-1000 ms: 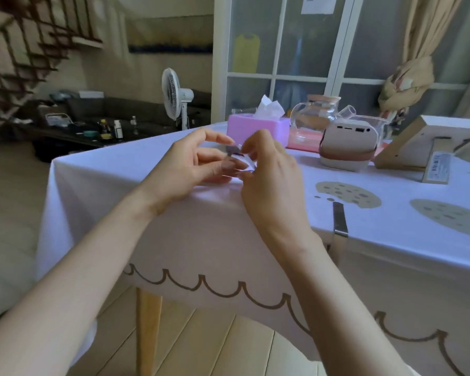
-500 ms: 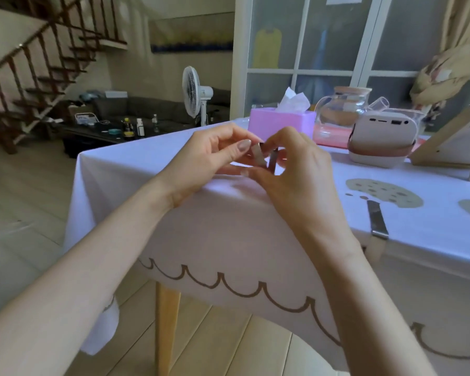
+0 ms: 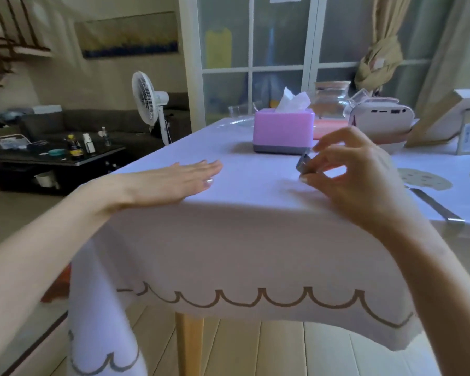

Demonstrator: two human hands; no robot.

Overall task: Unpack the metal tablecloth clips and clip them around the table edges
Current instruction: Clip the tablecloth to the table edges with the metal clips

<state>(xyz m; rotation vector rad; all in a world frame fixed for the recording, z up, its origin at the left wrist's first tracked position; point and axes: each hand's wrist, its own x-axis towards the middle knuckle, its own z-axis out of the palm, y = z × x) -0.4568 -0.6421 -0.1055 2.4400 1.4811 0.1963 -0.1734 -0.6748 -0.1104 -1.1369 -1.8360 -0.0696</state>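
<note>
The left hand (image 3: 171, 183) lies flat on the white tablecloth (image 3: 255, 240) at the table's near edge, fingers straight and together, holding nothing. Behind it, toward the middle, stands a pink tissue box (image 3: 282, 128). The right hand (image 3: 358, 177) is over the cloth, thumb and curled fingertips pinching a small metal clip (image 3: 302, 163) — further right, a second clip (image 3: 440, 210) already sits clamped on the table edge
</note>
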